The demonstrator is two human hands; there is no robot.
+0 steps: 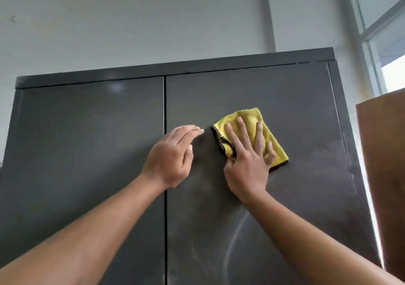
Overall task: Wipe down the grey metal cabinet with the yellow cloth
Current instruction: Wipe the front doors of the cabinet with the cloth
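Nearest, the left forearm point(76, 241) and the right forearm point(317, 241) are raised toward the cabinet point(87, 153). The right grip point(247, 164) is laid flat on the cloth point(252, 118), its four fingers point(243, 131) straight and spread, so the cloth is pressed against the right door point(295, 109). Its thumb is bent at the cloth's lower left edge, beside the dark hem point(220, 141); whether the hem is hooked cannot be told. The folded yellow cloth is shown above and right of that grip's knuckles, well below the cabinet's top edge. The left grip point(173, 155) is held just left of the right grip, over the seam point(164, 109) between the doors. Nothing is held in it; its fingers are relaxed and lightly bent, tips pointed at the cloth and apart from it. Whether the door is touched by them cannot be told. A pale curved streak point(238, 225) is seen on the door below the right grip. Behind the cabinet, above both grips, a pale wall point(131, 21) is seen. A window point(390, 32) is seen far up and right of the right grip, and a brown panel point(383, 175) to its right, beside the cabinet.
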